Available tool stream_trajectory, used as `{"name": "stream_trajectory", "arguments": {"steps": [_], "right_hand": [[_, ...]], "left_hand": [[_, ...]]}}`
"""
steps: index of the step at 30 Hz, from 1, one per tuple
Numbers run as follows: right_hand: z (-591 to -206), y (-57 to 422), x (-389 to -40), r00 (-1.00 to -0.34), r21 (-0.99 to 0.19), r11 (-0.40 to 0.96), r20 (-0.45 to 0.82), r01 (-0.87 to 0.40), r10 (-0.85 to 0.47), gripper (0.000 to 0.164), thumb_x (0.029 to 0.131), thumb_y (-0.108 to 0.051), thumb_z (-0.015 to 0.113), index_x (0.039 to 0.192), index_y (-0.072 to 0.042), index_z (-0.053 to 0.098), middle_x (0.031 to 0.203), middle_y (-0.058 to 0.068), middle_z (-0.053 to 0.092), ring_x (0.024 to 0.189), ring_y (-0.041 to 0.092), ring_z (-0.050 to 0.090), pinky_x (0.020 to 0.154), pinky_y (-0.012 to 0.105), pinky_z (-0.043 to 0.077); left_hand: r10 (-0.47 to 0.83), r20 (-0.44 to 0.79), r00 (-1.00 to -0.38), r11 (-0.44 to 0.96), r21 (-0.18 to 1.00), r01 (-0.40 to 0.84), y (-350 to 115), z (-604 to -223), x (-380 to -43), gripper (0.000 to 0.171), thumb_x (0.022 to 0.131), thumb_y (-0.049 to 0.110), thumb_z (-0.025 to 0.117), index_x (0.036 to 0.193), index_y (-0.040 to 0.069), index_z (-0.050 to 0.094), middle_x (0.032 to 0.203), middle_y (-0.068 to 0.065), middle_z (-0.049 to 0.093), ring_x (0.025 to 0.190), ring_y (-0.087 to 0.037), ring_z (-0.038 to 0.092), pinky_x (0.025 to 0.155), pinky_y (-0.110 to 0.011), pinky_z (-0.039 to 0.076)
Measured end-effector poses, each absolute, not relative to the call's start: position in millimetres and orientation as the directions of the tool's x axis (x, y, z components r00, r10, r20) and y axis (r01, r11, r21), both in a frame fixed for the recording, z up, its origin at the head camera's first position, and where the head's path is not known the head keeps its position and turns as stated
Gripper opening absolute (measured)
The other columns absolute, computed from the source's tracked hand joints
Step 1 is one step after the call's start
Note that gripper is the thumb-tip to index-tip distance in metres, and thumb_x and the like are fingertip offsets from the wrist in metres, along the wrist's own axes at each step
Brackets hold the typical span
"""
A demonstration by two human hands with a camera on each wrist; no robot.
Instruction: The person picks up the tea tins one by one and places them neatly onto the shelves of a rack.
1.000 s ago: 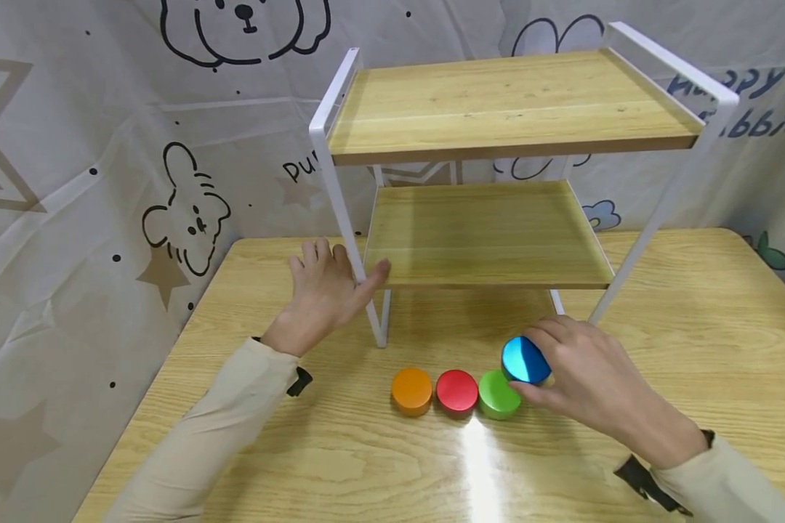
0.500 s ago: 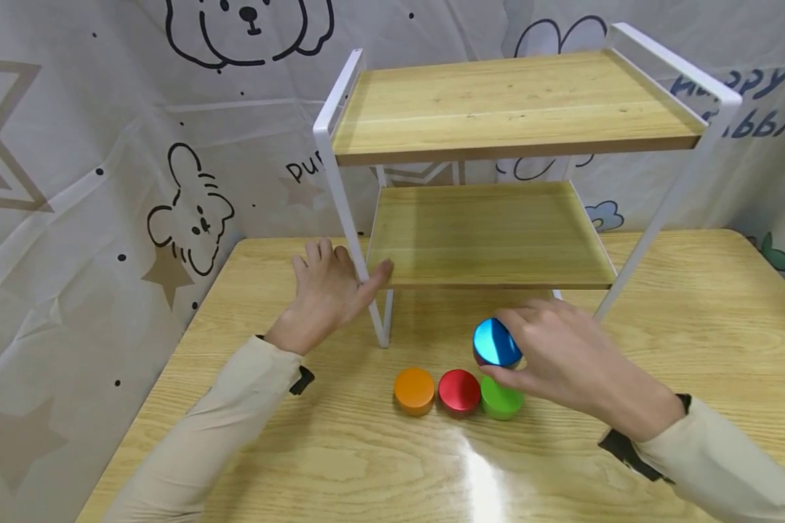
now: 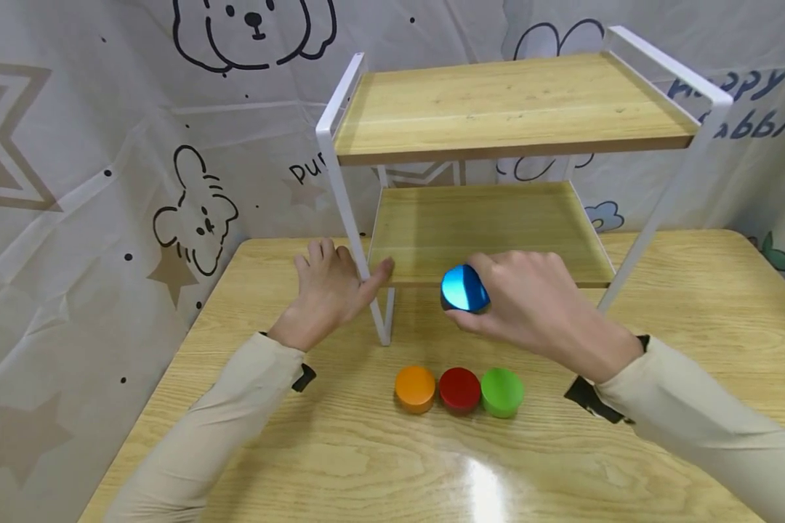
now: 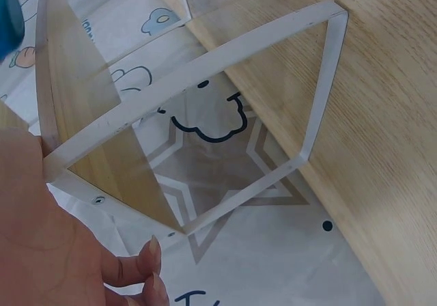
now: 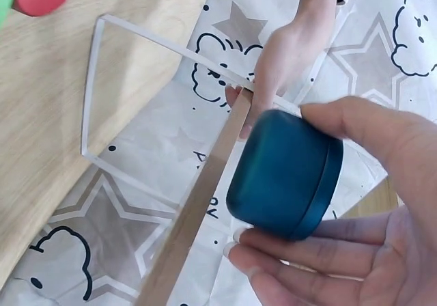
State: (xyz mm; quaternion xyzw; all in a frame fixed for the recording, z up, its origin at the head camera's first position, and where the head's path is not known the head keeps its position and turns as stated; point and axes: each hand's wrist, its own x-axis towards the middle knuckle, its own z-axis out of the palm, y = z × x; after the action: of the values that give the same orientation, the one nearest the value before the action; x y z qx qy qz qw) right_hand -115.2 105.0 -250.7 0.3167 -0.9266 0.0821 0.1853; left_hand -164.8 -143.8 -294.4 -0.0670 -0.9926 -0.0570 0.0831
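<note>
A pale, creased backdrop point(image 3: 72, 305) printed with stars and cartoon animals hangs behind a wood-grain table point(image 3: 320, 457), its surface catching a bright streak of light on the near side. On the table stands your rack point(image 3: 343, 203), flat white bars carrying two rectangular boards, the upper shelf point(image 3: 510, 102) with a darker near edge and the lower shelf point(image 3: 490, 225) beneath it, both smooth and yellowish, with grain running left to right.

Your right hand point(image 3: 530, 301) reaches in from the near right, thumb on one side of the blue tin point(image 3: 458, 287) and fingers on the other, parted just as wide as its body. Your left hand point(image 3: 330, 290) straddles the rack's near left post, thumb hooked over the corner of the lower shelf, with no tin in it.

The relation that counts: the blue tin sits at the left end of your right hand, in line with the lower shelf's near edge and left of its middle; its height against that edge you cannot judge surely. Squat and round, it has no long axis to speak of, its glossy metallic top facing up.

Nearer you, orange point(image 3: 415, 388), red point(image 3: 460, 390) and green point(image 3: 502, 392) tins form a row, left to right, satiny and drum-shaped.
</note>
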Motion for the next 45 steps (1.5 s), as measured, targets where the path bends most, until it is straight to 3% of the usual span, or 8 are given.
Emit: {"name": "stream_trajectory", "arguments": {"steps": [9, 17, 24, 36, 40, 45], "right_hand": [[-241.6, 74.4, -145.4, -0.790, -0.092, 0.809, 0.303, -0.580, -0.533, 0.046, 0.078, -0.047, 0.072, 0.087, -0.003, 0.062, 0.068, 0.007, 0.058, 0.056, 0.021, 0.054, 0.045, 0.035, 0.045], [-240.3, 57.0, -163.4, -0.802, -0.138, 0.802, 0.260, -0.581, -0.537, 0.044, 0.079, -0.048, 0.070, 0.087, -0.005, 0.061, 0.070, 0.006, 0.058, 0.058, 0.021, 0.054, 0.048, 0.034, 0.046], [-239.4, 49.7, -173.4, -0.802, -0.148, 0.800, 0.271, -0.581, -0.532, 0.038, 0.080, -0.044, 0.069, 0.076, -0.008, 0.055, 0.064, 0.004, 0.051, 0.056, 0.019, 0.049, 0.046, 0.031, 0.039], [-241.9, 42.1, -179.4, -0.799, -0.132, 0.801, 0.271, -0.584, -0.537, 0.041, 0.082, -0.048, 0.068, 0.077, -0.009, 0.056, 0.065, 0.004, 0.054, 0.058, 0.018, 0.050, 0.047, 0.031, 0.039], [-242.1, 44.7, -176.2, -0.772, -0.119, 0.784, 0.316, -0.609, -0.551, 0.048, 0.081, -0.052, 0.070, 0.087, -0.005, 0.062, 0.075, 0.007, 0.060, 0.066, 0.022, 0.055, 0.052, 0.033, 0.045], [-241.6, 58.1, -163.7, -0.674, -0.085, 0.734, 0.477, -0.674, -0.564, 0.068, 0.079, -0.057, 0.070, 0.115, 0.000, 0.062, 0.108, 0.014, 0.066, 0.094, 0.031, 0.063, 0.073, 0.042, 0.053]], "left_hand": [[0.103, 0.172, -0.980, 0.988, 0.094, 0.121, -145.1, -296.6, -164.8, 0.073, 0.092, 0.068, 0.028, 0.078, 0.000, 0.052, 0.090, -0.018, 0.041, 0.090, -0.036, 0.034, 0.076, -0.050, 0.029], [0.085, 0.129, -0.988, 0.991, 0.093, 0.098, -140.8, -298.5, -165.4, 0.073, 0.095, 0.063, 0.022, 0.087, -0.002, 0.054, 0.093, -0.018, 0.042, 0.093, -0.037, 0.036, 0.079, -0.050, 0.030], [0.075, 0.139, -0.987, 0.995, 0.059, 0.084, -139.2, -295.6, -162.5, 0.067, 0.097, 0.056, 0.024, 0.084, -0.003, 0.053, 0.090, -0.018, 0.041, 0.090, -0.035, 0.038, 0.076, -0.048, 0.033], [0.071, 0.147, -0.987, 0.997, 0.024, 0.075, -139.2, -295.7, -162.4, 0.067, 0.099, 0.052, 0.023, 0.088, -0.006, 0.055, 0.094, -0.021, 0.045, 0.092, -0.036, 0.039, 0.077, -0.049, 0.033], [0.068, 0.140, -0.988, 0.997, 0.022, 0.072, -140.0, -295.7, -162.2, 0.069, 0.099, 0.054, 0.023, 0.089, -0.006, 0.055, 0.093, -0.021, 0.044, 0.092, -0.036, 0.039, 0.077, -0.049, 0.033], [0.079, 0.151, -0.985, 0.996, 0.024, 0.084, -140.7, -296.4, -161.6, 0.069, 0.098, 0.056, 0.024, 0.086, -0.005, 0.054, 0.091, -0.019, 0.043, 0.090, -0.036, 0.038, 0.075, -0.048, 0.033]]}}
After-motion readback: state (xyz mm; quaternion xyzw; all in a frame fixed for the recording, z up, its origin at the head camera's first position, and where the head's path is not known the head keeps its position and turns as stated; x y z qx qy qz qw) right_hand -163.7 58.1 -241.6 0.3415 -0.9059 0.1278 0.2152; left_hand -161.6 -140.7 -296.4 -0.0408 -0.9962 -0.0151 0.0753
